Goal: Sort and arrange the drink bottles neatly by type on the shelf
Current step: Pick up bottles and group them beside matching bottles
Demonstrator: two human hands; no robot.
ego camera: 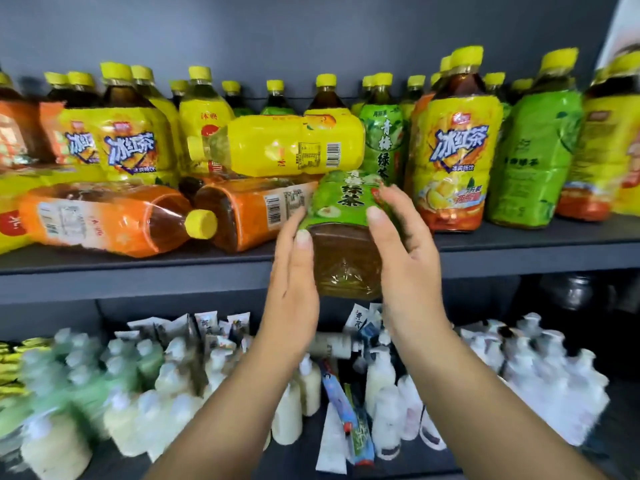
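A green-labelled tea bottle (pixel 341 230) lies with its base toward me, poking out over the front edge of the dark shelf (pixel 519 252). My left hand (pixel 294 271) presses flat against its left side with straight fingers. My right hand (pixel 403 251) holds its right side, fingers curved over the label. A yellow bottle (pixel 277 145) lies on its side on top of two fallen orange bottles (pixel 107 218) (pixel 249 211). Upright yellow and green bottles (pixel 457 147) (pixel 535 154) stand to the right and along the back.
More upright yellow-capped bottles (pixel 117 126) crowd the left of the shelf. The lower shelf (pixel 620 424) holds several small white and pale-green bottles (pixel 381 382) and tubes. A grey back wall (pixel 311 36) rises behind the drinks.
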